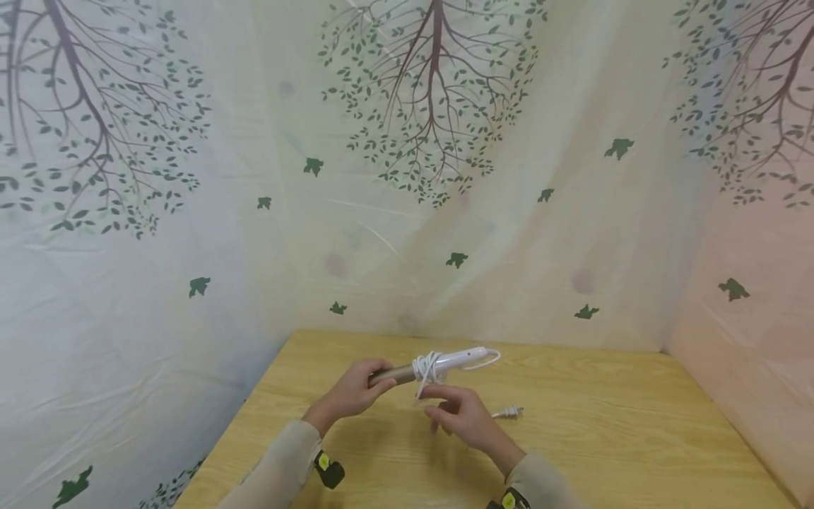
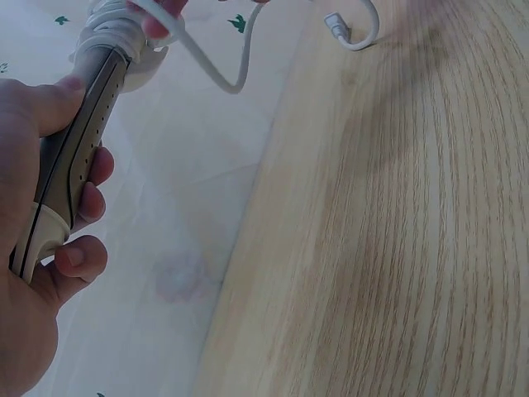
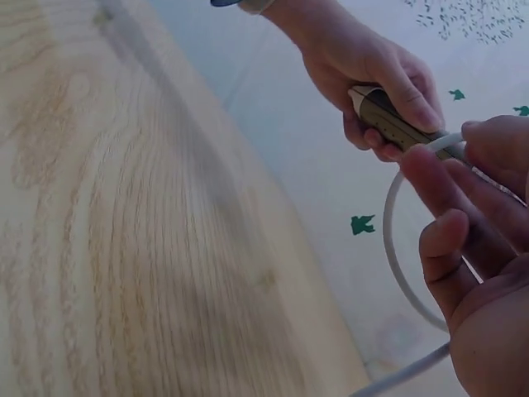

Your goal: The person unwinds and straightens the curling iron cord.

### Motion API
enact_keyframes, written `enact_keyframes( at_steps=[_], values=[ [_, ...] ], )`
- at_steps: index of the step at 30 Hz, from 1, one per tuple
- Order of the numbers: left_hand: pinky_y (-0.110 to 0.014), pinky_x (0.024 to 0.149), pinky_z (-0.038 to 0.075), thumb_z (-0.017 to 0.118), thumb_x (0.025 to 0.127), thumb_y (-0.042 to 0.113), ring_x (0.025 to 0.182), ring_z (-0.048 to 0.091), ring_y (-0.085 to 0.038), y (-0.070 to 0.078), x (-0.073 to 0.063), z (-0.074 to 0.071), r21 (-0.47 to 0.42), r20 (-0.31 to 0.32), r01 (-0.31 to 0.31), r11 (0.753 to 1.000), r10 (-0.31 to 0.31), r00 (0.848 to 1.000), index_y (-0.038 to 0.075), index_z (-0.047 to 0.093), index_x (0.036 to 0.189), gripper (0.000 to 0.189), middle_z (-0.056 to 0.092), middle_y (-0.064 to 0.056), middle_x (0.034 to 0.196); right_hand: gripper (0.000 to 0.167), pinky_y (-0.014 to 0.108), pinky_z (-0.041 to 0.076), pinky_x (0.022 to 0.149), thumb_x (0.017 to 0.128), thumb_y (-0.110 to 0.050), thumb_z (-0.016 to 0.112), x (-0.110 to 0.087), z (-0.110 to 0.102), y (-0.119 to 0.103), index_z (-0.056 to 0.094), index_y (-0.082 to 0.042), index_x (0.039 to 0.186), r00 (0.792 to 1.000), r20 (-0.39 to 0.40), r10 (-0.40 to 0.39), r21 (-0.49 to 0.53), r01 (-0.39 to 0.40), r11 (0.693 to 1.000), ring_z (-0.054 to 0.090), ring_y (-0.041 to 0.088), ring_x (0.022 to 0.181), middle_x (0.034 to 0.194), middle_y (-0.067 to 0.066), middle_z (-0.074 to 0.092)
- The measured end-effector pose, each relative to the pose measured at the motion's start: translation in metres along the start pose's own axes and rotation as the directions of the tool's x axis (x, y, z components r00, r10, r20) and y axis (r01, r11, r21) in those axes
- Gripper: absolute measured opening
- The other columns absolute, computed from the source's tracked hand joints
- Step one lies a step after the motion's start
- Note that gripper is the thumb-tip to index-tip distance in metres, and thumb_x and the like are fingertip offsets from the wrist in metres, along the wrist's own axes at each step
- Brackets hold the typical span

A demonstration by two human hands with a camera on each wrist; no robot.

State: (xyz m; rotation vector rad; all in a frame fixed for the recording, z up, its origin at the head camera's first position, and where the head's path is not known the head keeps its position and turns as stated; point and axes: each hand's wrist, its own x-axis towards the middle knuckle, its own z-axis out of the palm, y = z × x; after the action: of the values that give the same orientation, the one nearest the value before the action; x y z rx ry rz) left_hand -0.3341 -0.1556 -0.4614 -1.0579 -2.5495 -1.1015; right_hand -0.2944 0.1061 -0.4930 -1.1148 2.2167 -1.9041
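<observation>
A hair straightener [image 1: 459, 358] with a white handle and a brownish-gold, vented end is held above the table. My left hand [image 1: 353, 390] grips its gold end, thumb on top and fingers curled beneath. Several turns of white cord [image 2: 111, 35] wrap the straightener's middle. Just below these turns, my right hand [image 1: 469, 418] pinches a length of the cord between thumb and forefinger. In the right wrist view, a loop of this cord [image 3: 393, 240] hangs beside the curled fingers. The cord's two-prong plug [image 1: 511, 412] shows to the right of my right hand.
Under both hands is a light wood-grain table [image 1: 610, 424]. A pale curtain [image 1: 407, 283] printed with trees and green birds surrounds its back and sides. Each wrist wears a dark strapped device [image 1: 329, 470].
</observation>
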Motion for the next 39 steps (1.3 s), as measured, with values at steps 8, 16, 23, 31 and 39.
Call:
enact_keyframes(
  at_steps=[8, 16, 23, 31, 39],
  values=[
    [-0.022, 0.060, 0.044, 0.059, 0.098, 0.031, 0.064, 0.048, -0.002, -0.003, -0.003, 0.002, 0.023, 0.019, -0.008, 1.000, 0.007, 1.000, 0.011, 0.064, 0.107, 0.022, 0.060, 0.005, 0.084, 0.025, 0.019, 0.040, 0.046, 0.094, -0.004, 0.060, -0.004, -0.008, 0.003, 0.055, 0.018, 0.107, 0.999, 0.014, 0.033, 0.239, -0.035, 0.970, 0.057, 0.006, 0.057, 0.087, -0.002, 0.070],
    [-0.023, 0.059, 0.044, 0.059, 0.098, 0.030, 0.063, 0.047, -0.002, -0.003, -0.005, 0.001, 0.009, 0.008, -0.013, 1.000, 0.013, 1.000, 0.011, 0.064, 0.105, 0.021, 0.060, 0.005, 0.083, 0.019, 0.017, 0.040, 0.048, 0.092, -0.004, 0.063, -0.009, -0.016, -0.001, 0.058, 0.012, 0.099, 0.996, -0.033, 0.081, 0.179, -0.073, 0.981, 0.053, 0.003, 0.056, 0.074, -0.006, 0.064],
    [-0.022, 0.060, 0.044, 0.059, 0.098, 0.031, 0.065, 0.048, -0.002, -0.008, -0.006, 0.002, 0.026, 0.003, 0.001, 1.000, -0.001, 1.000, 0.013, 0.064, 0.106, 0.021, 0.060, 0.007, 0.084, 0.015, 0.018, 0.041, 0.049, 0.092, -0.006, 0.064, -0.010, -0.021, -0.007, 0.060, 0.008, 0.096, 0.994, -0.056, 0.096, 0.097, -0.090, 0.991, 0.052, 0.003, 0.057, 0.072, -0.003, 0.060],
    [-0.023, 0.059, 0.045, 0.059, 0.098, 0.032, 0.064, 0.048, -0.002, -0.009, -0.008, 0.002, -0.002, 0.015, 0.005, 1.000, -0.005, 1.000, 0.012, 0.064, 0.106, 0.021, 0.060, 0.006, 0.084, 0.013, 0.020, 0.044, 0.052, 0.093, -0.009, 0.065, -0.013, -0.028, -0.026, 0.063, 0.003, 0.094, 0.988, -0.087, 0.124, -0.049, -0.129, 0.991, 0.053, 0.002, 0.059, 0.080, 0.027, 0.062],
    [-0.023, 0.058, 0.045, 0.058, 0.099, 0.031, 0.062, 0.048, -0.002, -0.010, -0.011, 0.002, -0.027, 0.014, 0.027, 0.999, -0.026, 1.000, 0.013, 0.064, 0.106, 0.021, 0.059, 0.006, 0.082, 0.011, 0.024, 0.051, 0.062, 0.091, -0.008, 0.067, -0.012, -0.046, -0.043, 0.064, 0.002, 0.091, 0.988, -0.146, 0.042, -0.206, -0.072, 0.976, 0.058, 0.004, 0.070, 0.081, 0.008, 0.065]
  ],
)
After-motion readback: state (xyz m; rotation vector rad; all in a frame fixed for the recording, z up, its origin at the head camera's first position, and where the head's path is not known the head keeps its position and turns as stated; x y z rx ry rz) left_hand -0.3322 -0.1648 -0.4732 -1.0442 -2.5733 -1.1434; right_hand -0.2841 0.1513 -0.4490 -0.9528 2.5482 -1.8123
